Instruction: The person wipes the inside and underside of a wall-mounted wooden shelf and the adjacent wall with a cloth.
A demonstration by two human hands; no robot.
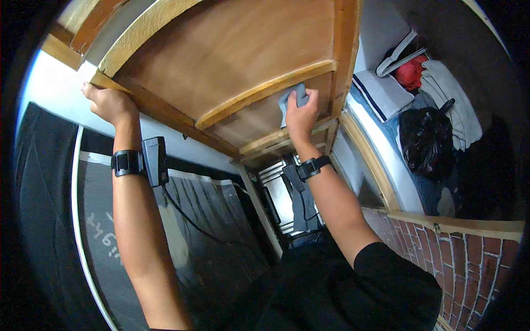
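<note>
A large brown wooden panel with a framework of lighter wood strips fills the upper middle of the view. My left hand is closed around the frame's edge at its left corner. In my right hand is a bunched grey cloth, pinched between thumb and fingers. The cloth lies against the panel, just below a curved-looking wooden crosspiece. Both wrists wear black straps, and a dark device with a cable sits beside the left one.
To the right, a shelf space holds folded clothes, a red bundle and a black plastic bag. Below it runs a brick-patterned surface with a wooden ledge. A dark mesh screen with a white edge stands left.
</note>
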